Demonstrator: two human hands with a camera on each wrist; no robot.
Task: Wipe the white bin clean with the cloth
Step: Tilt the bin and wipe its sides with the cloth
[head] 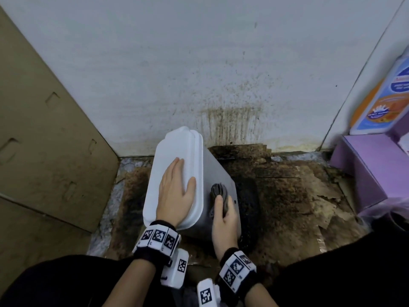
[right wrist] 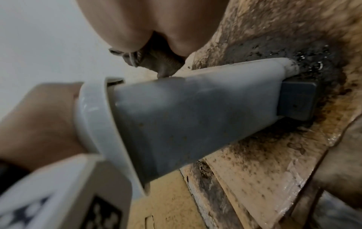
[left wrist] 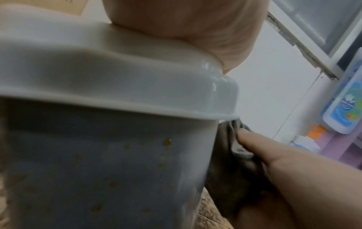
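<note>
The white bin (head: 219, 173) stands on soiled cardboard, lid closed, with brown specks on its near wall (left wrist: 117, 170). My left hand (head: 177, 191) lies flat on the white lid (head: 172, 156), fingers straight, thumb toward the lid's right edge. My right hand (head: 225, 218) grips a bunched grey cloth (head: 219, 191) and presses it against the bin's right side wall. In the left wrist view the cloth (left wrist: 235, 162) sits just under the lid's rim beside the right thumb. The right wrist view shows the cloth (right wrist: 156, 62) squeezed between the fingers, above the bin's wall (right wrist: 195, 111).
Dirty, wet, stained cardboard (head: 298, 191) covers the floor around the bin. A splattered white wall (head: 221, 85) stands behind. A brown cardboard panel (head: 44, 140) leans at the left. Purple boxes (head: 365, 169) and a blue-orange package (head: 385, 96) sit at the right.
</note>
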